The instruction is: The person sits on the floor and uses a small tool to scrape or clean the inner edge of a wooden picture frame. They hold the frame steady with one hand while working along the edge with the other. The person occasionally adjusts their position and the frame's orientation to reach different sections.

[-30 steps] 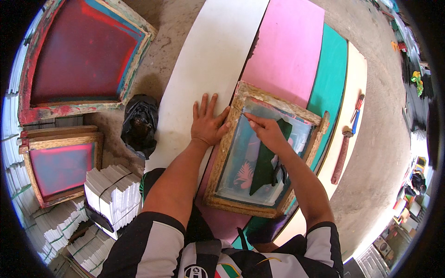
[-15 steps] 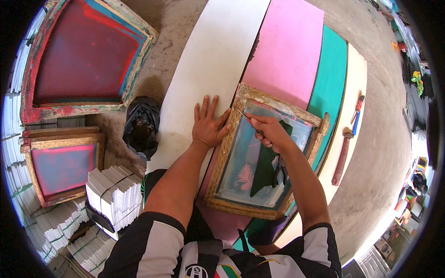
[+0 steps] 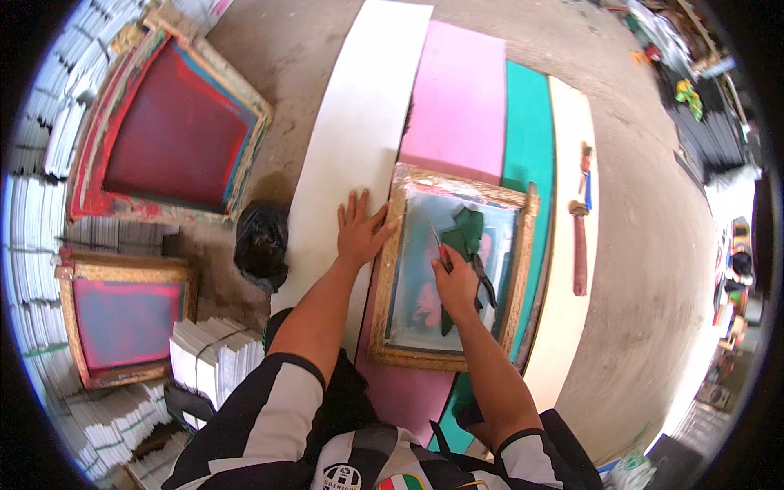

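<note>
A wooden-framed printing screen (image 3: 385,294) lies on the striped boards before me, its mesh bluish with a pink leaf-like patch. My left hand (image 3: 359,235) rests flat with fingers spread on the white board, its thumb side by the frame's left bar. Inside the frame, my right hand (image 3: 457,290) is closed on a thin tool with a red handle (image 3: 443,251), which looks like a screwdriver. Its slim shaft points away from me over the mesh. Beside that hand lie a dark green piece of material (image 3: 465,231) and dark-handled pliers (image 3: 486,284), partly covered by the hand.
A hammer (image 3: 580,253) and a blue-and-red tool (image 3: 586,167) lie on the cream board (image 3: 563,327). To the left are a large red-stained screen (image 3: 180,135), a smaller screen (image 3: 126,322), a black plastic bag (image 3: 261,245) and bundled paper stacks (image 3: 216,351).
My right hand has drawn the red-handled tool from the frame's upper left corner toward the middle of the mesh. The left hand stays flat on the board. The whole view has shifted.
</note>
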Demonstrator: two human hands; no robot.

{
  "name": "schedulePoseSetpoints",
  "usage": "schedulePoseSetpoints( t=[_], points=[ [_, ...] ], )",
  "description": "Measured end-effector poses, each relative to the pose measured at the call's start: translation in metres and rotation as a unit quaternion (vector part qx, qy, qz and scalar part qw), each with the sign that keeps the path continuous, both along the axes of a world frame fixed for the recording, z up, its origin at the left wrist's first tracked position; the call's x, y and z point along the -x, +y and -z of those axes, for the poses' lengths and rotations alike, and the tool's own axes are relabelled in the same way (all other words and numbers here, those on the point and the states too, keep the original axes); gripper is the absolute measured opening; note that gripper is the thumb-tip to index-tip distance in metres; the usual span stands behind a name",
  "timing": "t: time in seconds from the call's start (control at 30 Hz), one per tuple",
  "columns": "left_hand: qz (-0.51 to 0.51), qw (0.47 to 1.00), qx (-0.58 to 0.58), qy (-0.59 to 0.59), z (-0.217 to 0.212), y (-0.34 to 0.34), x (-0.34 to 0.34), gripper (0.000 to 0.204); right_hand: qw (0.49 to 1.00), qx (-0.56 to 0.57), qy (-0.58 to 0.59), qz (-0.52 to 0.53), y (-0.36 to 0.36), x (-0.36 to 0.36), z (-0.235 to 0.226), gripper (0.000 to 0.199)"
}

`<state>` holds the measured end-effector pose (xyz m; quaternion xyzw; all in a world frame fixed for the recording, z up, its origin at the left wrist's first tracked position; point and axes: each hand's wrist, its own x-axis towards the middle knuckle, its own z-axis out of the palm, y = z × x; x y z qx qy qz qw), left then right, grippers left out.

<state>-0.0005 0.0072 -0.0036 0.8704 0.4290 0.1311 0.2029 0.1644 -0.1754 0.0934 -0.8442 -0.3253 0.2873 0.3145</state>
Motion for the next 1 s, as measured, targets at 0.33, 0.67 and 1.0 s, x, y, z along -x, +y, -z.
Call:
schedulePoseSetpoints(
  t=[0.33,0.67,1.0],
  points=[
    [-0.054,0.987,0.143,0.044,-0.043,-0.083,-0.013,0.092,0.942,-0.103,-0.309,0.08,-0.079,-0.116,0.01,0.031],
    [-0.067,0.987,0.114,0.089,-0.041,-0.097,-0.016,0.082,0.925,-0.084,-0.362,0.076,-0.095,-0.151,0.058,0.032],
    [-0.048,0.988,0.096,0.112,-0.041,-0.087,-0.014,0.083,0.932,-0.049,-0.35,0.083,-0.081,-0.151,0.053,0.032]
  ],
)
